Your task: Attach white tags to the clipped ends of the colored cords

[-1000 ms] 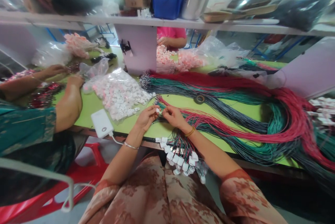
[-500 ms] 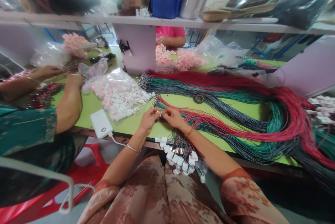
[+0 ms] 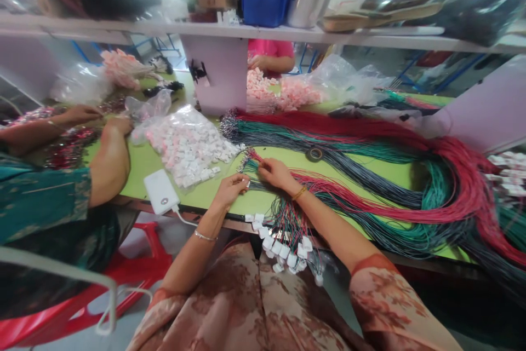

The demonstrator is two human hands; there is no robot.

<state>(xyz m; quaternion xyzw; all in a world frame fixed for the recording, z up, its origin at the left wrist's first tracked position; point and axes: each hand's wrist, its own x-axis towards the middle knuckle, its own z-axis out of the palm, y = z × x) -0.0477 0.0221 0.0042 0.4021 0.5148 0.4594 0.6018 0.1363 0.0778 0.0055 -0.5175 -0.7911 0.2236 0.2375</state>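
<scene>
My left hand (image 3: 230, 186) rests on the green table (image 3: 213, 193), fingers pinched on a small white connector (image 3: 247, 182). My right hand (image 3: 276, 172) lies a little further back, fingertips closed on the loose ends of the red, green and grey wire bundle (image 3: 370, 176). Finished wires with white connectors (image 3: 283, 249) hang over the table's near edge between my forearms. A heap of white connectors (image 3: 187, 145) lies on clear plastic to the left of my hands.
A white power bank (image 3: 160, 191) with a cable sits near the table edge. A roll of tape (image 3: 314, 154) lies among the wires. A person's arms (image 3: 109, 162) lean on the table at left; another person sits behind a lilac divider (image 3: 219, 74). A shelf (image 3: 263, 33) runs overhead.
My hands, together on one connector before, have drawn apart: the right moved back onto the wire ends, the left stayed with the connector.
</scene>
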